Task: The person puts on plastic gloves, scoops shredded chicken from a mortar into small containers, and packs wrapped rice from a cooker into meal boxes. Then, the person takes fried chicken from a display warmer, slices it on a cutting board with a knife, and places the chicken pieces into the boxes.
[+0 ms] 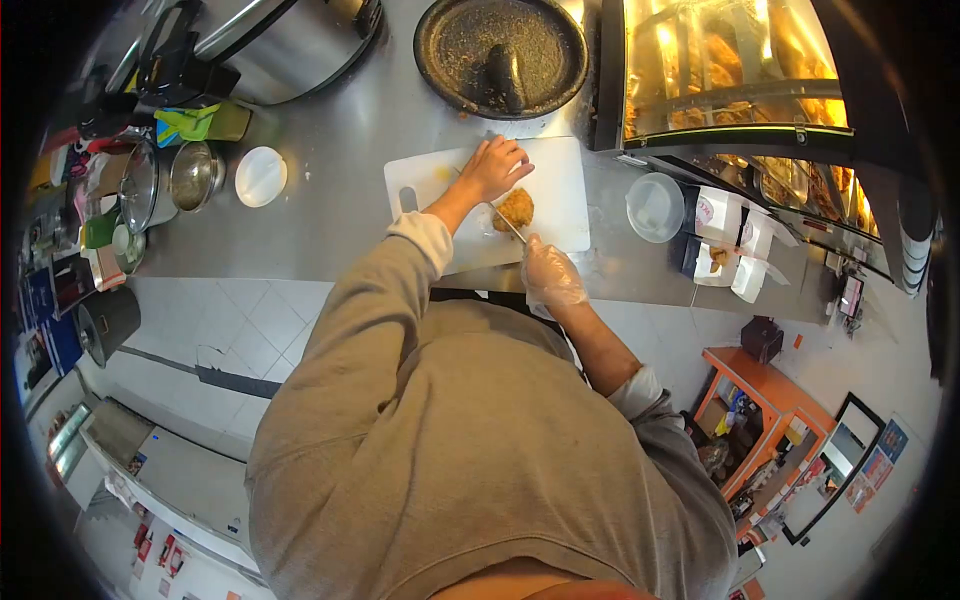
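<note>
A piece of fried chicken (515, 208) with a browned, crumbed coating lies on a white cutting board (565, 205). My right hand (552, 274), in a clear plastic glove, is closed round the handle of a knife (508, 222). The thin blade slants up and left from that hand, along the chicken's near-left side; whether it cuts into the meat I cannot tell. Bare and with fingers stretched to the right, my left hand (492, 168) is over the board, just beyond the chicken. Its fingertips seem not to touch the meat.
A dark round lid (450, 60) lies beyond the board. A lit glass food cabinet (735, 110) stands at right, near a clear plastic tub (656, 208) and open white boxes (718, 222). At left are a white round dish (262, 177), a metal bowl (196, 176) and a large steel pot (290, 50).
</note>
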### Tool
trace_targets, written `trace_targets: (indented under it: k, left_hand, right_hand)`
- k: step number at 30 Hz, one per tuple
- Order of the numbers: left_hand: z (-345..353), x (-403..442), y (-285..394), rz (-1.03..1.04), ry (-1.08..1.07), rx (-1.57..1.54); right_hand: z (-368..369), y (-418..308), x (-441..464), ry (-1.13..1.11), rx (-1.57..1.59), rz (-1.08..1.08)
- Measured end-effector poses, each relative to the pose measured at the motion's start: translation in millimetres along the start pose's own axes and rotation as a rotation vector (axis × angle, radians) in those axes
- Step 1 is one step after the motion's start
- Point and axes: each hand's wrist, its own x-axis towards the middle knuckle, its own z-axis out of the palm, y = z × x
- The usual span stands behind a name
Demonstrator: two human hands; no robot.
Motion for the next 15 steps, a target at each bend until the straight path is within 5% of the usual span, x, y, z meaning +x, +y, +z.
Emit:
trace_targets:
  k: [5, 7, 11, 15]
  left_hand:
    - [16.6, -3.5, -14.1, -0.012, -0.021, 0.091]
    - [19.3, -0.2, -22.7, 0.001, 0.036, 0.171]
    - [10.4, 14.9, -23.4, -0.043, 0.183, -0.205]
    - [31.3, 22.9, 0.4, -0.181, -0.031, -0.376]
  right_hand:
    - [77.7, 50.7, 40.5, 0.126, 0.044, -0.114]
    - [68.6, 42.8, 50.2, -0.017, 0.051, -0.028]
    - [-7.9, 20.4, 16.2, -0.078, 0.071, -0.044]
    - [-4.6, 38.3, 16.1, -0.173, -0.050, 0.060]
